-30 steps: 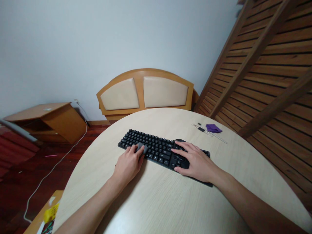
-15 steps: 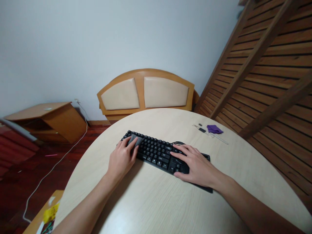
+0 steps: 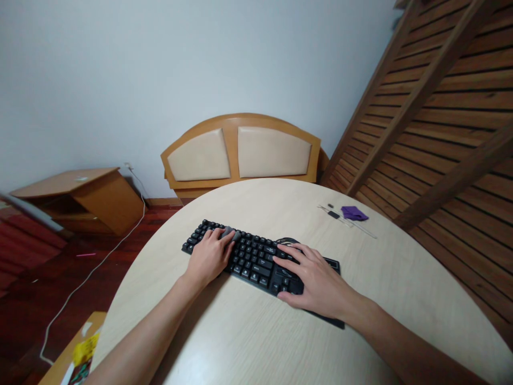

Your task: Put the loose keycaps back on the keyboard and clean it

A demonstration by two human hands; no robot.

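A black keyboard lies at a slant on the round, pale wooden table. Pressed onto its left-hand keys is a grey cloth, which my left hand holds under closed fingers; part of the cloth is hidden by them. My right hand spans the right end of the keyboard, thumb at the near edge and fingers reaching toward the far edge, holding it. Behind that end, a coiled black cable shows partly.
A purple cloth, a small black piece and thin white sticks lie at the table's far right. Beyond stands a padded headboard. A slatted wooden screen rises on the right. A white cord crosses the floor.
My left hand has moved right along the keys with the grey cloth. The keyboard has shifted slightly left and nearer to me, with my right hand still on it.
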